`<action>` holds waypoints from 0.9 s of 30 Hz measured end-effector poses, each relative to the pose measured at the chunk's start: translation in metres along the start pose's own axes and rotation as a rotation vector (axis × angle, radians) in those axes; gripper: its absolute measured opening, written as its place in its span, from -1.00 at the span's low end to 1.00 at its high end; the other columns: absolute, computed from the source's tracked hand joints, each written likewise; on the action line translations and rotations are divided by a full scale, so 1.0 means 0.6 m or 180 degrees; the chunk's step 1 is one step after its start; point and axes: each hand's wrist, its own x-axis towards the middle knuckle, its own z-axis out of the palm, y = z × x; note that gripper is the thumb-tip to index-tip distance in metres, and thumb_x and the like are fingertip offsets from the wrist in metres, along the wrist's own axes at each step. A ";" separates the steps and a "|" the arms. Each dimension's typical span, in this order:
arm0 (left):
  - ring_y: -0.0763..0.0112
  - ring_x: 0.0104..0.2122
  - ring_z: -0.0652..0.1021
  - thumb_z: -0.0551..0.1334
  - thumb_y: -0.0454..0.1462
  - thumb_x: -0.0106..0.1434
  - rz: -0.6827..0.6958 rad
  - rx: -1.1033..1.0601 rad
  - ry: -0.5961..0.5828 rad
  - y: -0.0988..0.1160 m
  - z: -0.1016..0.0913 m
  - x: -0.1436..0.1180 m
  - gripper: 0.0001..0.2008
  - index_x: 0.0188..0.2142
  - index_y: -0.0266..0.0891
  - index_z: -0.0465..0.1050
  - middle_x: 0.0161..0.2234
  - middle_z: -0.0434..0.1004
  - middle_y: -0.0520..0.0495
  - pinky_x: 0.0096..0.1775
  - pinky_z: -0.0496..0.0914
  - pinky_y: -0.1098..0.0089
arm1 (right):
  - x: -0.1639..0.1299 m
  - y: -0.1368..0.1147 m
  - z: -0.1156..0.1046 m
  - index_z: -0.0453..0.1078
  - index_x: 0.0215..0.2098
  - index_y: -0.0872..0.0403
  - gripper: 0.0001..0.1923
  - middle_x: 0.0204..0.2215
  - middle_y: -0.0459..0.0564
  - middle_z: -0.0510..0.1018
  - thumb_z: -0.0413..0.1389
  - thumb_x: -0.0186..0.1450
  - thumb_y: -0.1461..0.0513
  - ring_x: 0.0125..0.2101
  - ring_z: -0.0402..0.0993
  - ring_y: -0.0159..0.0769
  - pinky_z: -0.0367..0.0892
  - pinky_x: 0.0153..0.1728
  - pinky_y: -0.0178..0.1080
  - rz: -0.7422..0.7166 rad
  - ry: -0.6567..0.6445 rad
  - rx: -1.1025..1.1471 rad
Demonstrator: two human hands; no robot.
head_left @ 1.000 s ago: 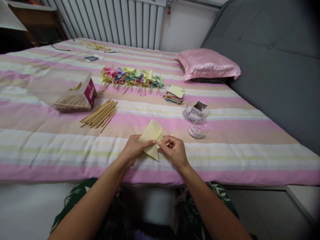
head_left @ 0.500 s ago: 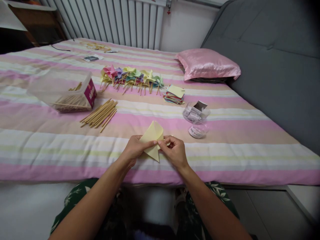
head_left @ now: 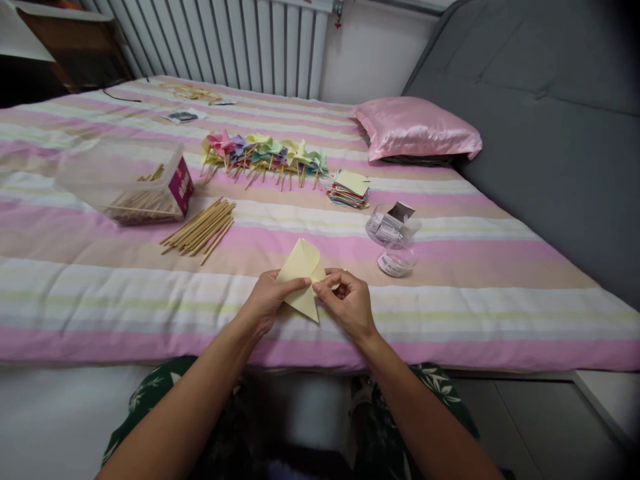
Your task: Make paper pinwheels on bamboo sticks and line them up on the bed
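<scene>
Striped bedding (head_left: pixel 500 323) covers the bed. Yellow paper (head_left: pixel 299 265), partly folded, is located near the front edge, between the two hands. Left hand (head_left: pixel 264 298): grip closed on the paper's left side, thumb on top, pointing toward the center. Right hand (head_left: pixel 351 305): grip pinched on the paper's right side, thumb and index finger nearly together. Sticks (head_left: pixel 200 228) lie forward-left; clear tubs (head_left: pixel 394 262) stand forward-right.

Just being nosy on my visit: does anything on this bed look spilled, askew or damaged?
Nothing plainly spilled or damaged. Only the paper stack looks slightly ragged, its edges unaligned, and the loose sticks lie unevenly.
</scene>
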 end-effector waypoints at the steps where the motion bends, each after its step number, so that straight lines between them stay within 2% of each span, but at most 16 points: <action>1: 0.47 -0.56 0.46 0.41 -0.31 -0.14 -0.0016 -0.0068 0.0012 0.001 0.000 0.000 -0.75 -0.42 -0.38 0.50 -0.53 0.52 -0.04 -0.50 0.31 0.50 | -0.001 -0.002 0.000 0.35 -0.46 0.10 -0.77 -0.20 0.06 0.49 0.22 0.09 0.11 -0.47 0.45 -0.39 0.32 -0.52 -0.35 0.0011 0.0002 0.0112; 3: 0.46 -0.56 0.47 0.40 -0.32 -0.14 -0.0037 -0.0216 -0.0005 0.004 0.002 -0.001 -0.75 -0.41 -0.37 0.50 -0.53 0.53 -0.04 -0.50 0.32 0.50 | -0.002 -0.006 0.002 0.31 -0.30 0.07 -0.72 -0.15 0.04 0.47 0.23 0.08 0.13 -0.53 0.42 -0.46 0.31 -0.54 -0.37 0.0038 0.0021 0.0374; 6: 0.45 -0.55 0.48 0.41 -0.32 -0.14 0.0002 -0.0427 0.0006 0.007 0.004 -0.002 -0.74 -0.41 -0.38 0.51 -0.52 0.55 -0.06 -0.48 0.34 0.49 | -0.003 -0.006 0.006 0.16 -0.03 -0.02 -0.45 -0.18 0.00 0.46 0.26 0.06 0.15 -0.51 0.44 -0.44 0.34 -0.48 -0.35 0.0095 0.0107 0.0725; 8: 0.44 -0.54 0.48 0.41 -0.31 -0.14 0.0072 -0.0487 0.0024 0.007 0.006 -0.002 -0.72 -0.39 -0.39 0.51 -0.51 0.55 -0.07 -0.46 0.35 0.47 | -0.005 -0.002 0.011 0.05 0.07 -0.05 -0.32 -0.19 -0.02 0.46 0.26 0.06 0.15 -0.44 0.47 -0.39 0.37 -0.42 -0.33 0.0186 0.0156 0.0969; 9: 0.43 -0.53 0.49 0.41 -0.30 -0.13 0.0108 -0.0489 0.0027 0.006 0.007 -0.003 -0.71 -0.37 -0.39 0.51 -0.50 0.56 -0.08 -0.45 0.36 0.46 | -0.005 0.000 0.014 0.04 0.08 -0.05 -0.32 -0.20 -0.01 0.46 0.25 0.07 0.14 -0.41 0.47 -0.37 0.37 -0.39 -0.31 0.0248 0.0123 0.1094; 14: 0.37 -0.47 0.51 0.41 -0.27 -0.11 0.0302 -0.0444 0.0016 -0.006 0.013 -0.004 -0.65 -0.30 -0.41 0.53 -0.44 0.58 -0.13 -0.38 0.38 0.42 | -0.009 0.002 0.024 0.29 -0.11 0.03 -0.57 -0.27 -0.01 0.52 0.26 0.08 0.17 -0.30 0.46 -0.32 0.35 -0.26 -0.28 0.0485 -0.0158 0.1452; 19: 0.38 -0.50 0.50 0.42 -0.24 -0.13 0.0325 -0.0320 0.0117 -0.020 0.022 -0.004 -0.67 -0.35 -0.40 0.54 -0.45 0.57 -0.14 -0.42 0.37 0.41 | -0.011 -0.004 0.028 0.40 -0.32 0.08 -0.75 -0.37 -0.04 0.53 0.26 0.06 0.17 -0.38 0.45 -0.34 0.33 -0.28 -0.27 0.0735 0.0223 0.1722; 23: 0.41 -0.51 0.50 0.43 -0.24 -0.13 0.0296 -0.0322 0.0104 -0.027 0.027 -0.006 -0.69 -0.38 -0.38 0.53 -0.47 0.57 -0.11 -0.43 0.36 0.43 | -0.010 -0.002 0.030 0.39 -0.42 0.09 -0.77 -0.56 -0.12 0.46 0.28 0.01 0.17 -0.52 0.37 -0.37 0.28 -0.43 -0.29 0.0984 0.0477 0.1635; 27: 0.41 -0.50 0.50 0.43 -0.24 -0.12 0.0221 -0.0234 -0.0074 -0.021 0.023 -0.008 -0.71 -0.38 -0.36 0.53 -0.46 0.57 -0.10 -0.41 0.35 0.44 | -0.007 -0.003 0.026 0.39 -0.46 0.09 -0.80 -0.60 -0.15 0.43 0.28 -0.01 0.19 -0.57 0.31 -0.40 0.24 -0.47 -0.29 0.1121 0.0527 0.1692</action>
